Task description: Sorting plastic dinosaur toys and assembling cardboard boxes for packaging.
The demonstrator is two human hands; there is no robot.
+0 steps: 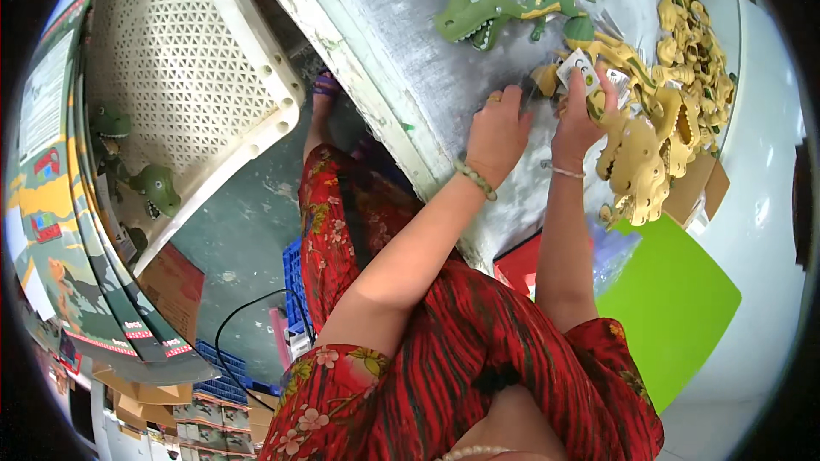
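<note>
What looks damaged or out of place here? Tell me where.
The table edge: its pale paint looks chipped and stained along the side facing the white crate, so it seems worn. The tabletop is smudged grey too. Nothing looks spilled.

Scuffed grey-green floor (243, 213) beside worn table (369, 90)

Dino (478, 13) is grn, toy pile (686, 44) yel, sleeve (329, 388) red flrl.
</note>
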